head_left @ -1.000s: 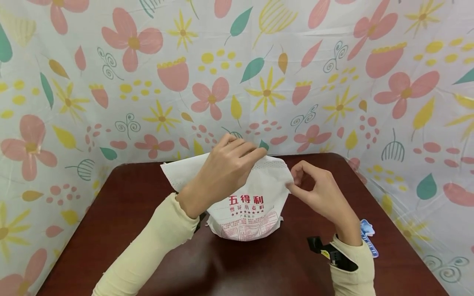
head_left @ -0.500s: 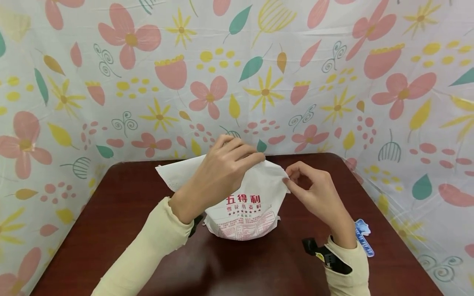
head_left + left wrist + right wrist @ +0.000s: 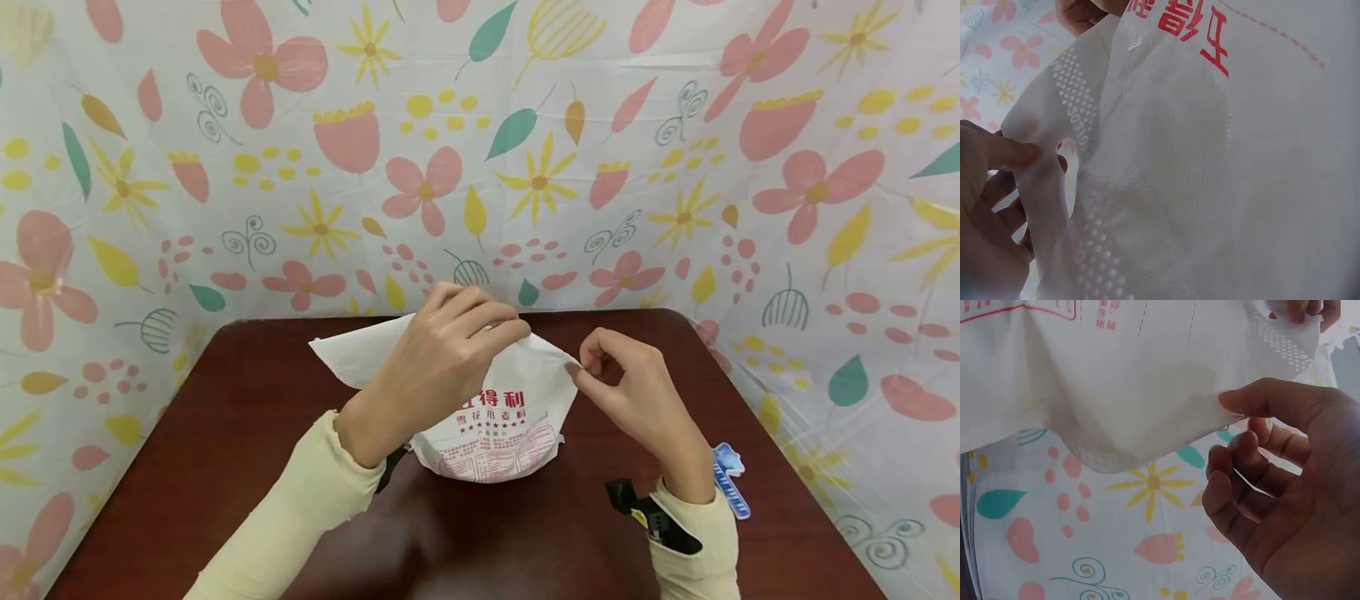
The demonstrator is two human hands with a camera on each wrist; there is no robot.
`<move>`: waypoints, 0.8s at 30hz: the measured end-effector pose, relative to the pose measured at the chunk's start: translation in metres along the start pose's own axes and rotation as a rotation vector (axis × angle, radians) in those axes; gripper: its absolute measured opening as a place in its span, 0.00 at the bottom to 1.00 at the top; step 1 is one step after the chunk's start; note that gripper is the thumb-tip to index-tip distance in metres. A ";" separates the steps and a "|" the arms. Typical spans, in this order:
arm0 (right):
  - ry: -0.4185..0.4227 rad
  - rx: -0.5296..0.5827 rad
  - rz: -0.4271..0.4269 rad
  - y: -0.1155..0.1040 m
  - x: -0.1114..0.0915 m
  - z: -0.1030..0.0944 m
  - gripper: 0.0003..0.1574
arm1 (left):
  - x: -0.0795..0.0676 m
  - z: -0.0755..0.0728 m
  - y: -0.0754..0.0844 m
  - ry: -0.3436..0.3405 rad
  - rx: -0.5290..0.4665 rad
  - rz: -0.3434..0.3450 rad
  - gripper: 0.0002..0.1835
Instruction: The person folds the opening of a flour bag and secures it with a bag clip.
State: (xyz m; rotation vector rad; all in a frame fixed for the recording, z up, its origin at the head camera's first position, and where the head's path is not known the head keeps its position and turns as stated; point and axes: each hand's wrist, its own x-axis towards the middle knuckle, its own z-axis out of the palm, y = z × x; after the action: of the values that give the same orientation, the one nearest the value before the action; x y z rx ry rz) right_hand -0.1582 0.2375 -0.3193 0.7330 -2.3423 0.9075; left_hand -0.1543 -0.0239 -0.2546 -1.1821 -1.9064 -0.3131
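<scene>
A white flour bag (image 3: pixel 517 442) with red Chinese print stands upright on the table in the head view, its bottom rounded out. My left hand (image 3: pixel 457 350) grips its top edge. In the left wrist view, that thumb (image 3: pixel 1019 153) presses the white band beside a cut-out handle hole, with fingers behind the band. My right hand (image 3: pixel 630 383) pinches the bag's right edge between thumb and forefinger. The right wrist view shows this thumb (image 3: pixel 1241 400) on the edge, the other fingers curled loosely below. The bag's inside is hidden.
A dark red-brown table (image 3: pixel 262 467) bears the bag. To the right of my right wrist lies a flat blue-and-white piece (image 3: pixel 729 482) with a shaped top. A flower-printed curtain (image 3: pixel 480 208) hangs behind the table and along both sides.
Both hands have shifted slightly left in the head view. My left hand has come down a little with the bag's top. The bag's right upper edge now runs straighter between the hands.
</scene>
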 end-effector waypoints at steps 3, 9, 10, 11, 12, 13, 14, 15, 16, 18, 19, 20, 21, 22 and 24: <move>-0.006 0.003 -0.002 0.000 0.000 0.000 0.19 | -0.002 0.000 0.001 0.008 -0.011 -0.010 0.15; -0.036 0.015 0.002 -0.002 0.001 0.002 0.20 | -0.008 -0.004 0.003 0.007 -0.041 -0.023 0.11; -0.047 0.025 0.007 -0.002 0.001 0.002 0.19 | -0.009 -0.005 0.004 0.006 -0.047 -0.024 0.11; -0.062 0.043 0.017 -0.003 0.001 0.002 0.19 | -0.010 -0.006 0.005 0.004 -0.051 -0.025 0.12; -0.076 0.062 0.028 -0.004 0.001 0.002 0.19 | -0.011 -0.007 0.005 0.004 -0.053 -0.025 0.12; -0.090 0.087 0.036 -0.005 0.001 0.002 0.19 | -0.012 -0.007 0.006 0.004 -0.054 -0.025 0.12; -0.103 0.121 0.044 -0.006 0.001 0.002 0.20 | -0.013 -0.007 0.006 0.006 -0.057 -0.027 0.12; -0.114 0.159 0.047 -0.006 0.000 0.003 0.21 | -0.014 -0.008 0.007 0.008 -0.058 -0.027 0.12; -0.121 0.196 0.048 -0.007 0.000 0.003 0.22 | -0.016 -0.007 0.007 0.009 -0.060 -0.028 0.12; -0.117 0.242 0.038 -0.008 0.001 0.004 0.24 | -0.018 -0.007 0.008 0.011 -0.063 -0.030 0.12; -0.110 0.257 0.028 -0.008 0.002 0.005 0.23 | -0.020 -0.008 0.008 0.011 -0.064 -0.032 0.11; -0.100 0.263 0.019 -0.008 0.003 0.007 0.23 | -0.021 -0.008 0.009 0.012 -0.062 -0.035 0.11; -0.090 0.254 0.013 -0.008 0.004 0.009 0.22 | -0.023 -0.008 0.009 0.013 -0.062 -0.040 0.11; -0.085 0.239 0.011 -0.007 0.005 0.010 0.22 | -0.024 -0.008 0.009 0.016 -0.063 -0.047 0.10; -0.089 0.196 0.012 -0.007 0.006 0.014 0.20 | -0.028 -0.008 0.009 0.024 -0.069 -0.065 0.10</move>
State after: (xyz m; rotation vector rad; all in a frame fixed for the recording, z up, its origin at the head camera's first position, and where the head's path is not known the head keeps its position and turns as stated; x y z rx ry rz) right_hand -0.1623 0.2213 -0.3211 0.8532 -2.3589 1.1434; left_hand -0.1371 -0.0410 -0.2727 -1.1578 -1.9297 -0.4287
